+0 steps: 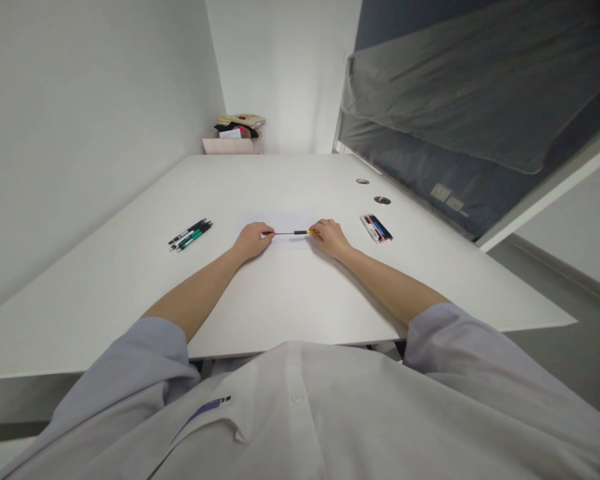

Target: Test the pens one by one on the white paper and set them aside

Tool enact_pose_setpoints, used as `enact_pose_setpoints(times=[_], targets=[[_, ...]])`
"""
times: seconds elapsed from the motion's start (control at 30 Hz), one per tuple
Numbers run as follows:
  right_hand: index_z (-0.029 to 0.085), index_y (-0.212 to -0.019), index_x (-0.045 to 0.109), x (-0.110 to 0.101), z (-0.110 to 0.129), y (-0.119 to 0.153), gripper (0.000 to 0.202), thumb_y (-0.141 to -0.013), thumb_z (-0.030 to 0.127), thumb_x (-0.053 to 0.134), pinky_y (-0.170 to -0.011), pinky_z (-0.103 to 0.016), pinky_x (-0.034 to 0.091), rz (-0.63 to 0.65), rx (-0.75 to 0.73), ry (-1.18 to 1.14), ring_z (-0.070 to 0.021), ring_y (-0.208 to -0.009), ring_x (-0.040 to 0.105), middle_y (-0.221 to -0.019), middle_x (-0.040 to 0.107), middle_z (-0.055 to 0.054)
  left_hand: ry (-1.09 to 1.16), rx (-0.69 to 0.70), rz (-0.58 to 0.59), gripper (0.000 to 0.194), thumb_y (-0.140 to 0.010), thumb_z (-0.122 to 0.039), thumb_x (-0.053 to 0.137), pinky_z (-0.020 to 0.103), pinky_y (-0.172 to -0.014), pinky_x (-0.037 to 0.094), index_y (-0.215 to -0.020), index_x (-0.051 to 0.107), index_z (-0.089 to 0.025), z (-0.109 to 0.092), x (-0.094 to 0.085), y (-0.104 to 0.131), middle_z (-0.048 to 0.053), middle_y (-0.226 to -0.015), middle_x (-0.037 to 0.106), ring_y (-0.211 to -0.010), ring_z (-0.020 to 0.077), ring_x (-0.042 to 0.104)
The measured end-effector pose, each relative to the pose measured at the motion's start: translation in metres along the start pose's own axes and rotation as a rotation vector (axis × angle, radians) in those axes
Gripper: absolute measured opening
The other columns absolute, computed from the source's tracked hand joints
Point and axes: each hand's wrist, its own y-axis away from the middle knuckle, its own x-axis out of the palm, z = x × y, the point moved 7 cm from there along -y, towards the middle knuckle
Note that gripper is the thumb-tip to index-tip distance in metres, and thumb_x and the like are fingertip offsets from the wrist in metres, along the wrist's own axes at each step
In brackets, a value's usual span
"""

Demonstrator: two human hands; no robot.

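Above a sheet of white paper on the white table, a thin dark rod with a black and yellow section, which looks like a pen or its parts, lies level between my two hands. My left hand pinches its dark thin end. At the other side my right hand has its fingers closed on the yellow end. Whether the thin part and the thicker part are one piece or two touching pieces is too small to tell.
Several black and green pens lie on the table at the left. Several white, black, blue and pinkish pens lie at the right, below two round table inserts. A box with items stands at the far end. A dark draped panel borders the right.
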Motion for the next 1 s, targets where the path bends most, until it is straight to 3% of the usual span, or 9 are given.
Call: enact_pose_setpoints(times=[0.27,0.8,1.0], targets=[[0.017,-0.113,0.067,0.002,0.024,0.004,0.03,-0.091,0.016,0.048,-0.09,-0.032,0.044,0.012,-0.114,-0.112,-0.0219,-0.101,0.061,-0.111,0.07,-0.011,0.035,0.072,-0.016,0.028,-0.089,-0.029,0.052,0.038,-0.09,0.049,-0.098,0.077,-0.018,-0.023,0.003,0.0,0.009,-0.095,0.074,-0.092,0.0235,0.065],[0.015,-0.107,0.066,0.002,0.027,0.005,0.026,-0.086,0.016,0.051,-0.088,-0.034,0.044,-0.035,-0.179,-0.163,-0.0232,-0.097,0.06,-0.104,0.069,-0.012,0.121,0.047,-0.027,0.024,-0.086,-0.03,0.055,0.038,-0.092,0.05,-0.094,0.074,-0.018,-0.028,0.002,0.0,0.009,-0.095,0.074,-0.092,0.0227,0.067],[0.016,-0.11,0.066,0.002,0.026,0.005,0.028,-0.087,0.016,0.05,-0.089,-0.034,0.044,-0.049,-0.17,-0.176,-0.0231,-0.097,0.06,-0.106,0.069,-0.012,0.238,-0.018,-0.064,0.026,-0.082,-0.03,0.062,0.035,-0.087,0.053,-0.104,0.07,-0.018,-0.025,0.0,0.001,0.006,-0.094,0.075,-0.087,0.0201,0.068]])
